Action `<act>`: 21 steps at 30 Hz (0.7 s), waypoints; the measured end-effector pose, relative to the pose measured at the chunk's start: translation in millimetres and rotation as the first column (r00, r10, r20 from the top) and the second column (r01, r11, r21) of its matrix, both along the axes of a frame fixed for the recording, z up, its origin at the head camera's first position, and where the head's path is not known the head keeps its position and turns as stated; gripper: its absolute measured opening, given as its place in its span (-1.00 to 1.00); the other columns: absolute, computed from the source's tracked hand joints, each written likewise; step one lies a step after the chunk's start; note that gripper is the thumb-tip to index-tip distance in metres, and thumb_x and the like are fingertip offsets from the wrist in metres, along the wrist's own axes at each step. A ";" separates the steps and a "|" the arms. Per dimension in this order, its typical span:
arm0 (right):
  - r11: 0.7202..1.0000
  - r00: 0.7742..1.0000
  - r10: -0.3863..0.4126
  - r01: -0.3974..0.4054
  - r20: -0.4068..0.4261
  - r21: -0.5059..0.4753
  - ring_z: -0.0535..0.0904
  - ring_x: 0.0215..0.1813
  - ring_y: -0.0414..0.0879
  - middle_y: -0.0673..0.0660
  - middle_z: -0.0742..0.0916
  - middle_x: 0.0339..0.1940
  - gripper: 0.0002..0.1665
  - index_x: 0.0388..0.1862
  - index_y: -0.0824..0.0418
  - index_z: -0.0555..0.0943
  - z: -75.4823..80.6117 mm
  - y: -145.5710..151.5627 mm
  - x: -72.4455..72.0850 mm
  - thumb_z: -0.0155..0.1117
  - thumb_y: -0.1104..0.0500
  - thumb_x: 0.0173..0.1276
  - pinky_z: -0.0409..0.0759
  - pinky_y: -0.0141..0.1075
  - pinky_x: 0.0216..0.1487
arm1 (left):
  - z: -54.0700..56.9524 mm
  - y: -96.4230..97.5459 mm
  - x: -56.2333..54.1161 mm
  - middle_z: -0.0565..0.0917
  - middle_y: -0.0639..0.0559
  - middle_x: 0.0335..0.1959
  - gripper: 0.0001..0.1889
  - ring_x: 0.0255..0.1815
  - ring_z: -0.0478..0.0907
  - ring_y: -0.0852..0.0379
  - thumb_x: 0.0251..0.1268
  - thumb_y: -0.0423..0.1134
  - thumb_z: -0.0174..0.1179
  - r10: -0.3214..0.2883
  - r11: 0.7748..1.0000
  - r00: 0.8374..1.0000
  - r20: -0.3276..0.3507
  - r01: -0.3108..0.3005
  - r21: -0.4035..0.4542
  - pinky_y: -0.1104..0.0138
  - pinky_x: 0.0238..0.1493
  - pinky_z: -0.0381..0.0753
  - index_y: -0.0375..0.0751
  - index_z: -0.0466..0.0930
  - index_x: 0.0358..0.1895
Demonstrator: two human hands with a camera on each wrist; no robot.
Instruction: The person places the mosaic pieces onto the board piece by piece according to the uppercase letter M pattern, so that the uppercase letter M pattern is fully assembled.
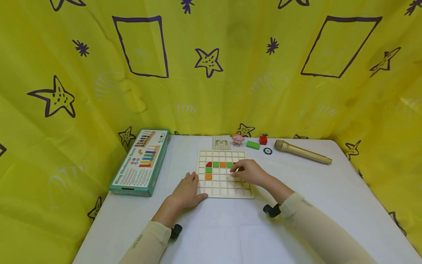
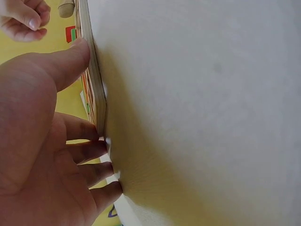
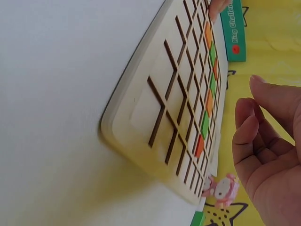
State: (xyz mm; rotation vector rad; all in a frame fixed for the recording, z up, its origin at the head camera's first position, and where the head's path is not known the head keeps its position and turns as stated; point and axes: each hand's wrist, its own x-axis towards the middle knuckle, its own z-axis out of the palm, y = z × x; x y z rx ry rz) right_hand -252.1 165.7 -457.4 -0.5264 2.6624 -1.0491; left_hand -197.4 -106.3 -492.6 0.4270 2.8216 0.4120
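A pale wooden grid board (image 1: 225,190) lies on the white table with red, green and orange tiles (image 1: 215,164) in an L-shaped row. My left hand (image 1: 187,190) steadies its near left corner, thumb along the front edge and fairly straight fingers against the left side. Above the board's right half hovers my right hand (image 1: 250,171), fingers loosely bent. In the right wrist view nothing shows between that hand's thumb and fingertips (image 3: 245,129). A red tile (image 3: 200,146) ends the row, partly hidden by the right hand in the head view.
Behind the board lie a small pattern card (image 1: 221,147), a pink figurine (image 1: 237,140), a green block (image 1: 253,145), a red cube (image 1: 263,140) and a dark ring-shaped disc (image 1: 267,151). A golden microphone (image 1: 303,152) is at right, a game box (image 1: 140,161) at left.
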 end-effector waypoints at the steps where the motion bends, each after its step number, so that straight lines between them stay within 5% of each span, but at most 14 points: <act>1: 1.000 1.000 -0.004 0.004 0.003 -0.003 0.50 -0.26 -0.06 -0.01 0.69 -0.30 -0.89 -0.18 0.17 0.77 1.5 3.6 1.5 0.43 0.19 0.35 0.53 -0.24 -0.25 | 0.2 0.0 0.2 0.12 -0.35 0.57 -0.04 0.59 -0.03 -0.30 0.39 0.20 0.20 0.000 1.000 1.000 -0.003 0.000 0.003 -0.04 0.52 0.10 -0.53 0.09 0.51; 15: 0.996 0.996 -0.085 0.085 0.040 -0.002 0.48 -0.43 -0.07 0.04 0.68 -0.32 -0.86 -0.15 0.20 0.76 0.6 58.1 18.1 0.42 0.20 0.35 0.51 -0.28 -0.44 | 2.2 0.9 1.4 0.11 -0.34 0.57 -0.04 0.60 -0.05 -0.29 0.39 0.19 0.20 0.009 1.000 1.000 0.000 -0.009 0.004 -0.05 0.53 0.08 -0.51 0.09 0.52; 21: 0.994 0.994 -0.109 0.108 0.025 0.031 0.51 -0.31 -0.06 0.01 0.70 -0.30 -0.86 -0.15 0.20 0.76 -1.5 79.7 24.5 0.41 0.19 0.36 0.54 -0.26 -0.35 | -1.2 0.2 0.0 0.11 -0.37 0.56 -0.04 0.59 -0.04 -0.31 0.40 0.20 0.19 -0.009 1.000 1.000 -0.003 0.009 0.007 -0.06 0.52 0.09 -0.54 0.09 0.51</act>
